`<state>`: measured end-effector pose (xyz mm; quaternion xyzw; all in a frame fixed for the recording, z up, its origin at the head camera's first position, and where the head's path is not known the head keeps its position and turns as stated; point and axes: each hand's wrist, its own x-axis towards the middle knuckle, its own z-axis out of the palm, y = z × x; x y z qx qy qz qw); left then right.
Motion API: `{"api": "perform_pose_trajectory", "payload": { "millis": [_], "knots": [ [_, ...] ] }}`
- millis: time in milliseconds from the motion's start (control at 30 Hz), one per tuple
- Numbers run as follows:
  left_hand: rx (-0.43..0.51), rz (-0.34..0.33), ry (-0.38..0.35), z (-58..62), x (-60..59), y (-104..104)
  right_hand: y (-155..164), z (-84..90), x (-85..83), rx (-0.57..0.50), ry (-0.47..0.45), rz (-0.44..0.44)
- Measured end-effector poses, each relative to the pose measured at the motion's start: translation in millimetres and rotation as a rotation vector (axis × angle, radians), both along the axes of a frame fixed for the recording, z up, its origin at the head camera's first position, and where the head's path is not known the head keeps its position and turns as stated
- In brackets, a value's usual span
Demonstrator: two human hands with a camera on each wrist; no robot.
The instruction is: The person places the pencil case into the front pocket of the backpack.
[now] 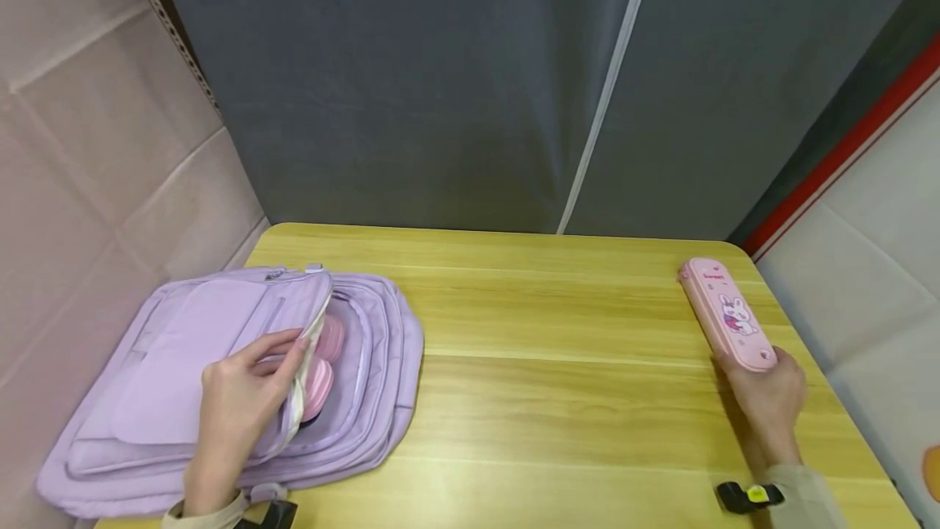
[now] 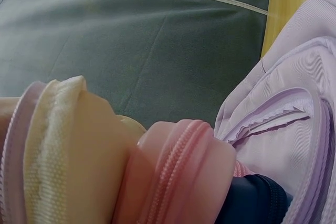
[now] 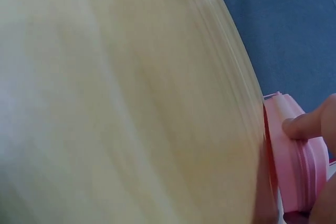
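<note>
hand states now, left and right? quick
Left hand: grips the open flap edge of the purple backpack, holding the pocket open.
Right hand: grips the near end of the pink pencil case on the table.

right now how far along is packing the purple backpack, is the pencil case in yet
Not yet. Done: the purple backpack lies flat on the table, unzipped, with a pink pouch already inside. In hand: the left hand holds the flap open, and the right hand grips the near end of the pink pencil case, far across the table. Left: carrying it over, putting it in, zipping up.
</note>
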<state>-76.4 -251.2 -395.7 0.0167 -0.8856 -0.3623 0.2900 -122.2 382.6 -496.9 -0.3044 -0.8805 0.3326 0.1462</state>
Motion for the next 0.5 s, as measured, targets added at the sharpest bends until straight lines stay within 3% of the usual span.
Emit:
{"api": "perform_pose_trajectory", "payload": {
  "millis": [267, 500],
  "knots": [
    [-0.008, -0.001, 0.006, -0.4, -0.8, -0.3, -9.4, 3.8, -1.9, -0.003, 0.073, -0.037],
    [0.0, -0.004, 0.014, -1.5, -0.7, -0.6, -24.9, 14.4, -6.7, -0.022, 0.068, 0.015]
  ]
}}
